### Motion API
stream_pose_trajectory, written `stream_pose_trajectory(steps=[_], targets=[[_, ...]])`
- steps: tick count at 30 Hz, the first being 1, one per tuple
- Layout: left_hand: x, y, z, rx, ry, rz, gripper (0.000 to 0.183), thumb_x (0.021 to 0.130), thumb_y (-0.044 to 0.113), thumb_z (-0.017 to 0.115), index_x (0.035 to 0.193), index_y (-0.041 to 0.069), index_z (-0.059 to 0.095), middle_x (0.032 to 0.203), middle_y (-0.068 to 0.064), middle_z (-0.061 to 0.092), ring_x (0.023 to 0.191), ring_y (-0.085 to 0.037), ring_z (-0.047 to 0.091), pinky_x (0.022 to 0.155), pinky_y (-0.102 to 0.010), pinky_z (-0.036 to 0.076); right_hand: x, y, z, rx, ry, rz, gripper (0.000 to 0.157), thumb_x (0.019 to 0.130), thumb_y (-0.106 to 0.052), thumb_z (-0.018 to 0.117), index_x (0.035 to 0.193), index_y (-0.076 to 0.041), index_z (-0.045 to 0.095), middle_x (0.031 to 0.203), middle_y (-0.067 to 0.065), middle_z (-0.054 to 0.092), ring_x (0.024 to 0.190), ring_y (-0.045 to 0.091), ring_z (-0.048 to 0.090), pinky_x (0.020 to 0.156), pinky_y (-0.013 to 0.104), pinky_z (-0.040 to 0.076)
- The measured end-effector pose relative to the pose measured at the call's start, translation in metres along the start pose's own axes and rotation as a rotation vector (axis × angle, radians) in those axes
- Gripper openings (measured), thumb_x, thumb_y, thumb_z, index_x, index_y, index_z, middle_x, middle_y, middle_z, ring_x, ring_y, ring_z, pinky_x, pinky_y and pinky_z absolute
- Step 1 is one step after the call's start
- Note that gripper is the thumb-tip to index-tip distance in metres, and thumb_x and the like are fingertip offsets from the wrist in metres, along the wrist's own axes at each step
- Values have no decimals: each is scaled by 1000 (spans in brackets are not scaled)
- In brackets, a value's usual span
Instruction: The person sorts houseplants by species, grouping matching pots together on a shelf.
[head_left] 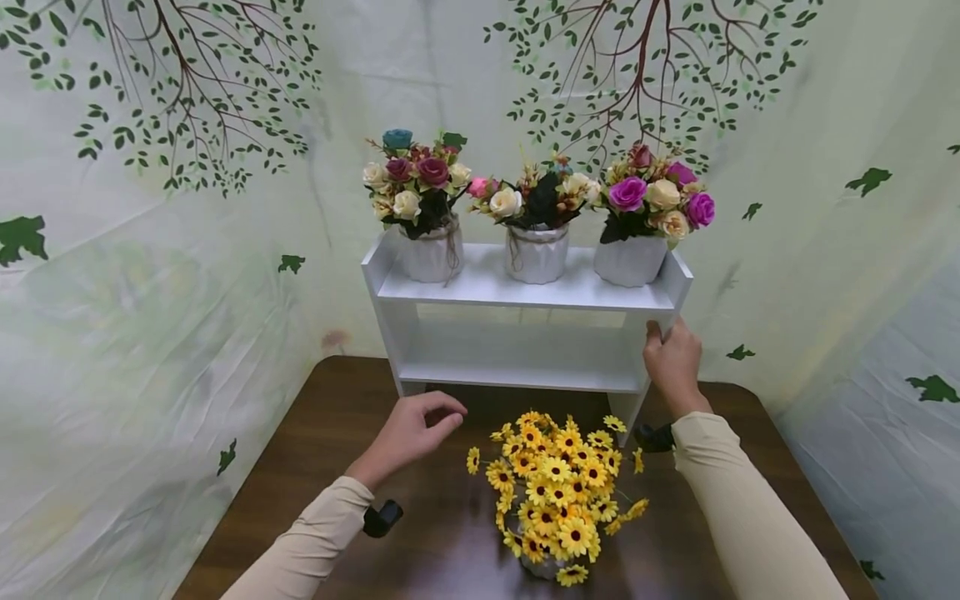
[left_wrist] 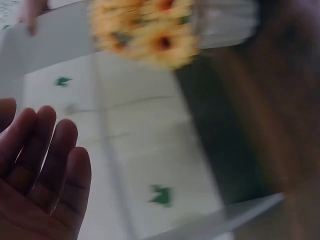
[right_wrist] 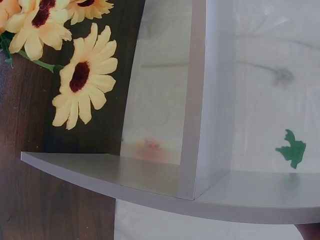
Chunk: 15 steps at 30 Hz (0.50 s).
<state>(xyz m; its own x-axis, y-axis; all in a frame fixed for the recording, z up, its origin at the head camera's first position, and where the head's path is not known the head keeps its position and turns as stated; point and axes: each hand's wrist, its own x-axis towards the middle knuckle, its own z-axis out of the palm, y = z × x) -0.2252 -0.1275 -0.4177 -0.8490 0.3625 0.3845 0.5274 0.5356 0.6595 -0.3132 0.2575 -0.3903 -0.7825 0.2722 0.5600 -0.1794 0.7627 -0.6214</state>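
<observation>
Looks like a staged, home-style display corner. Curtained behind and to both sides of a dark wooden table point(head_left: 277, 492) with creased cloth point(head_left: 112, 333) printed with branches and leaves. Furnished, toward the table's back, with a white shelf point(head_left: 517, 354) bearing three potted bouquets point(head_left: 536, 254).

Head view: bright, soft, even light. Faint sheen on the table point(head_left: 435, 542) in front of the white shelf point(head_left: 517, 354); dark shadow beneath it. Left wrist: blurry, shelf and the yellow flowers point(left_wrist: 165, 42) before it smeared, left hand point(left_wrist: 45, 185) dim against paler shelf surroundings. Right wrist: sharper, shelf's side edge bowed by lens.
</observation>
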Motion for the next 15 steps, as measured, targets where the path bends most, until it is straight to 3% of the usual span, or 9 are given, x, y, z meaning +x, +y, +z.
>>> stream_pose_trajectory(steps=[6, 15], targets=[[-26, -32, 28, 53, -95, -105, 9, 93, 15, 67, 98, 16, 74, 94, 2, 73, 77, -6, 62, 67, -20, 52, 0, -1, 1, 15, -12, -8, 28, 99, -12, 52, 111, 13, 59, 101, 39, 65, 92, 56, 62, 79, 65, 46], [-43, -64, 65, 47, -187, -189, 11, 89, 9, 68, 98, 3, 73, 91, -6, 73, 79, -18, 67, 67, -23, 53, 1, 3, 0, 13, 5, 1, 29, 99, -12, 54, 113, 13, 59, 100, 38, 66, 90, 55, 63, 76, 64, 47]])
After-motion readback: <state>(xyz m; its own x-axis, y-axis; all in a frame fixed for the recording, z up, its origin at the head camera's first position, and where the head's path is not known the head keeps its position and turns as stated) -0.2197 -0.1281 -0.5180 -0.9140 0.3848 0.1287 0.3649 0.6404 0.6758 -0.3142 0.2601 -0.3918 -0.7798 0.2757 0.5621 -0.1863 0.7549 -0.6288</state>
